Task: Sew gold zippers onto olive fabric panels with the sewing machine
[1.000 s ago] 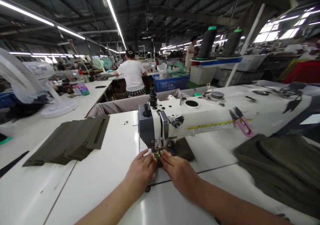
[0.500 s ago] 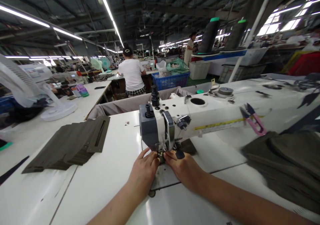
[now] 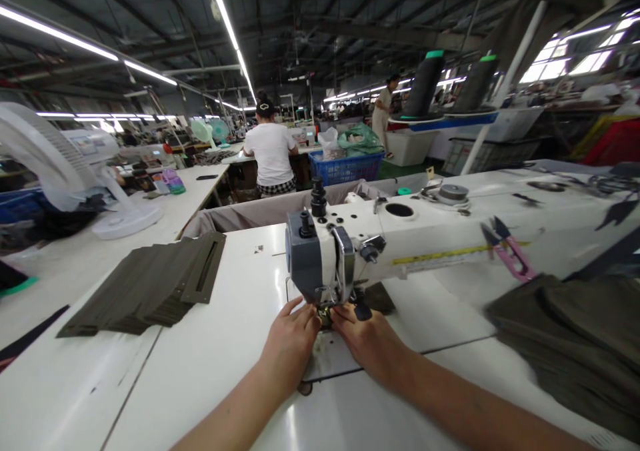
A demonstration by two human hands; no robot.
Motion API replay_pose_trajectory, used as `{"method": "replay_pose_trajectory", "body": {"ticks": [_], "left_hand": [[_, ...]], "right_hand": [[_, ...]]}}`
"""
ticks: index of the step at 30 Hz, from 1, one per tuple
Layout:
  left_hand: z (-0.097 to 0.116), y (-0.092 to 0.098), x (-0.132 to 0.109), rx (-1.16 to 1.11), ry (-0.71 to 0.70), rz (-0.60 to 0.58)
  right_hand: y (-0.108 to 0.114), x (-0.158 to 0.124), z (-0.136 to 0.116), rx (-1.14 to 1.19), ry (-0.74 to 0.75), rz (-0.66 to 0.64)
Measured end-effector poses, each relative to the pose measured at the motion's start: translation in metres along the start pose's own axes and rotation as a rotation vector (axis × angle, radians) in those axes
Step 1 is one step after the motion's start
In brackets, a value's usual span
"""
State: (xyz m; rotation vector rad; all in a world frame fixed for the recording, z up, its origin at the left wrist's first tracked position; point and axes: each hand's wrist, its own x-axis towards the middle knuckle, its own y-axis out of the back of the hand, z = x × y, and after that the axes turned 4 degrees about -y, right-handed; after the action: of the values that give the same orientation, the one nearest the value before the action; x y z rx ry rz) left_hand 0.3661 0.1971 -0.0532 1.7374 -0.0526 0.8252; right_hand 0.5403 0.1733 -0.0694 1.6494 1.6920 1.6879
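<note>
A white sewing machine [image 3: 400, 237] stands on the white table [image 3: 210, 364]. My left hand [image 3: 290, 347] and my right hand [image 3: 370, 344] lie side by side just under the machine's needle, fingertips pinched on a small dark piece [image 3: 326, 317] at the presser foot. A dark olive fabric piece [image 3: 377, 297] shows behind the needle. What the fingertips grip is mostly hidden by the hands.
A stack of olive fabric pieces [image 3: 150, 284] lies to the left. A heap of olive cloth [image 3: 575, 344] lies at the right. Pink thread snips [image 3: 510, 254] rest on the machine arm. A white fan [image 3: 60, 171] stands far left. A person in a white shirt [image 3: 273, 151] sits ahead.
Both hands stayed at the needle, edging slightly forward under the presser foot. The dark fabric has fed back behind the needle. The camera shifted a little.
</note>
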Motion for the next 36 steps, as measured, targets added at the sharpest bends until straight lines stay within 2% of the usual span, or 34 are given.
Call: {"method": "replay_pose_trajectory", "body": {"ticks": [7, 11, 15, 18, 22, 24, 26, 28, 29, 31, 33, 34, 36], "left_hand": [[-0.001, -0.001, -0.001, 0.000, -0.006, 0.014], [-0.006, -0.004, -0.004, -0.027, 0.016, -0.009], [-0.003, 0.007, -0.010, -0.067, 0.071, -0.041], [0.018, 0.024, -0.014, -0.139, -0.001, -0.054], [0.052, 0.032, -0.016, -0.186, -0.183, -0.150], [0.059, 0.029, -0.016, -0.214, -0.187, -0.173], [0.061, 0.025, -0.015, -0.331, -0.094, -0.156], [0.062, 0.025, -0.013, -0.521, 0.104, -0.124], [0.064, 0.027, -0.011, -0.620, 0.230, -0.107], [0.071, 0.030, -0.006, -0.789, 0.486, -0.075], [0.081, 0.033, -0.002, -0.933, 0.671, -0.033], [0.085, 0.033, -0.001, -0.996, 0.732, -0.004], [0.087, 0.033, -0.001, -1.097, 0.810, 0.058]], "right_hand": [[-0.004, 0.000, -0.002, -0.005, 0.002, -0.004], [0.013, 0.003, 0.004, -0.029, 0.014, -0.063], [0.035, -0.009, 0.012, -0.350, -0.121, -0.035], [0.037, -0.038, -0.003, -0.512, -0.120, -0.034], [0.032, -0.083, -0.045, -0.222, 0.029, -0.045], [0.037, -0.096, -0.060, -0.002, -0.037, -0.143], [0.047, -0.102, -0.069, 0.268, -0.254, -0.312], [0.055, -0.100, -0.072, 0.624, -0.560, -0.435], [0.057, -0.096, -0.073, 0.823, -0.712, -0.444], [0.055, -0.082, -0.077, 1.217, -0.940, -0.371], [0.046, -0.065, -0.081, 1.476, -1.005, -0.274], [0.040, -0.057, -0.082, 1.507, -0.981, -0.244], [0.031, -0.047, -0.082, 1.317, -0.821, -0.203]]}}
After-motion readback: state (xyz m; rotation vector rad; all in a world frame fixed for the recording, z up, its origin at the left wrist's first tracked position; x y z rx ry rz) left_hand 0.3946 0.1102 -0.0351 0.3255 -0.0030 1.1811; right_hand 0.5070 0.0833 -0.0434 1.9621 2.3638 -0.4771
